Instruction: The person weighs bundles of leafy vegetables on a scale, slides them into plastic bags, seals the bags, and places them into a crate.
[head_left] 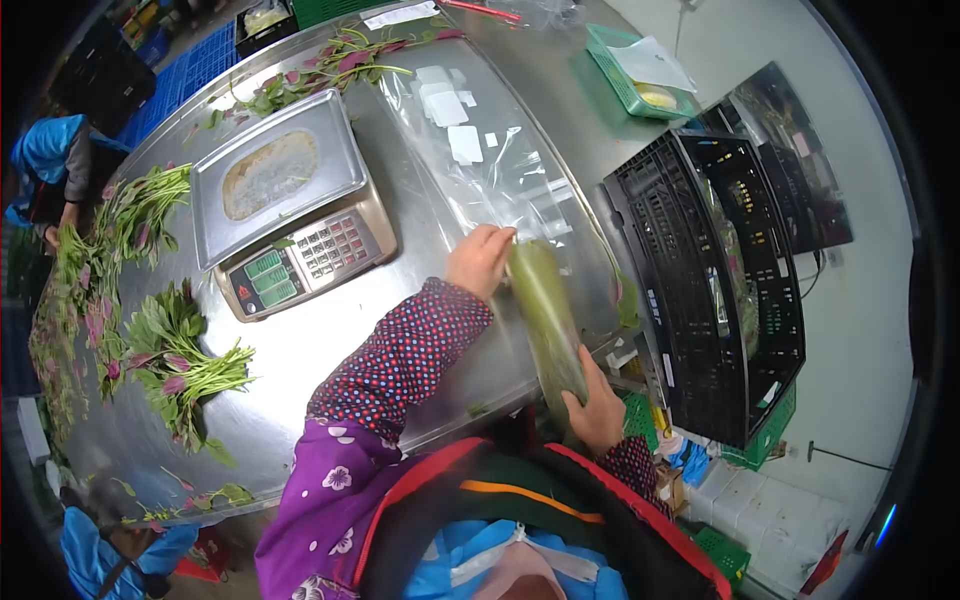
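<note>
A long clear bag (545, 310) packed with green leafy vegetables lies slanted at the table's right edge, in front of my body. At its upper end my left hand (480, 262) has its fingers pinched on the plastic. My right hand (597, 405) is wrapped round the lower right side of the same bag. Flat clear plastic bags (500, 175) with white labels (464, 144) lie on the table just beyond my left hand. To the left of my left arm stands a scale (310, 255) with a bare metal tray (275, 170).
Bunches of red-green leafy vegetables (180, 360) lie on the metal table (300, 400), left and far side. A black crate (700, 290) stands at the right, a green basket (640, 75) at the back right. Two co-workers in blue (55, 150), (110, 555) are at the left.
</note>
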